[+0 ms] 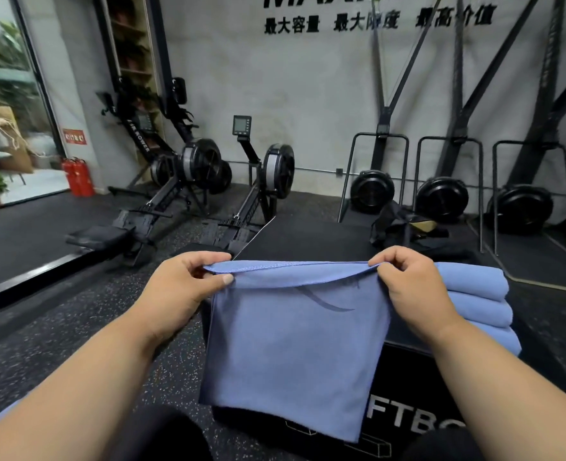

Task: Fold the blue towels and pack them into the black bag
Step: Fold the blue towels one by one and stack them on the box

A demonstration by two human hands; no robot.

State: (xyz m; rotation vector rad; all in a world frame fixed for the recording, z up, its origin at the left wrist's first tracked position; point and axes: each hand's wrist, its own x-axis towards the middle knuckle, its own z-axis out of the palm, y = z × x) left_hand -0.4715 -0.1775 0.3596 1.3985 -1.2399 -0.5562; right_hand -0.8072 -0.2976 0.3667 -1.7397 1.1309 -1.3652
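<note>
I see a blue towel of soft matt cloth with a fine, even weave and a stitched hem along its top edge; a thin dark curved mark is printed on it. Beside it, the stacked blue towels show the same matt cloth, folded into smooth rounded rolls. Under them, the black box looks covered in matt, slightly grained vinyl with white printed letters. The floor is rough black rubber with pale speckles. The black bag looks like limp, dull fabric. The rowing machines are black metal and plastic with a slight sheen. The wall is matt grey, like bare concrete.
</note>
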